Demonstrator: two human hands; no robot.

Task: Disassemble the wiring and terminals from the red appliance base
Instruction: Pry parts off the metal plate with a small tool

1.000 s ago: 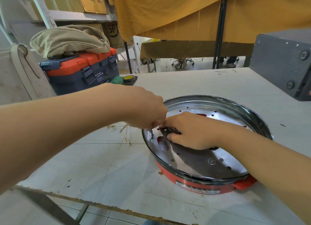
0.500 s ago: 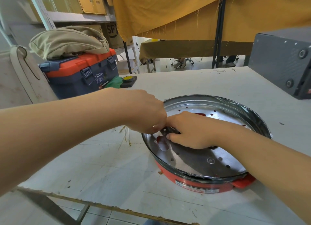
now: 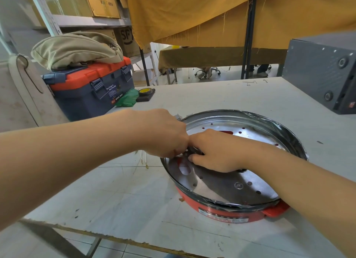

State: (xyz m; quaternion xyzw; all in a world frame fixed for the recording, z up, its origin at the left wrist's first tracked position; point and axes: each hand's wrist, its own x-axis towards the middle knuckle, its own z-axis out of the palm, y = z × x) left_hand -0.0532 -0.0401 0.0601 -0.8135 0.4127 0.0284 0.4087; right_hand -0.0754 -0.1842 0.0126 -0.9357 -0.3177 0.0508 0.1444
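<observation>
The red appliance base [image 3: 229,212] sits on the table [image 3: 134,200] at about four o'clock from the middle of the view; it is a round, shallow pan shape, glossy red plastic below with a stub handle [image 3: 275,210] at five o'clock on its rim and a printed label on its near wall; a dark band runs round the top edge. Inside lies a shiny metal plate [image 3: 227,184], circular, polished enough to mirror the arms, pierced with small round holes and one larger oval cut-out through which red shows; a cross-head screw [image 3: 238,185] sits toward its six o'clock.

Both hands meet at the nine o'clock edge of the plate; the left hand [image 3: 163,134] has its fingers curled down tight on something small and dark at the rim, but what it pinches is hidden beneath the knuckles; the right hand [image 3: 213,151] lies knuckles-up over the plate, fingers bent round a dark part under them, which I cannot make out clearly.

The table is pale, matte board, scuffed and speckled, its near edge ragged; thin pale wire strands [image 3: 143,159] lie on it just left of the base. At ten o'clock stands a navy toolbox with an orange lid [image 3: 92,86], a soft khaki bag [image 3: 77,49] slumped on top; a yellow tape roll [image 3: 144,91] rests beside it. At two o'clock a grey, textured box [image 3: 319,72]; behind, mustard cloth [image 3: 212,12] and shelved cartons [image 3: 102,3].
</observation>
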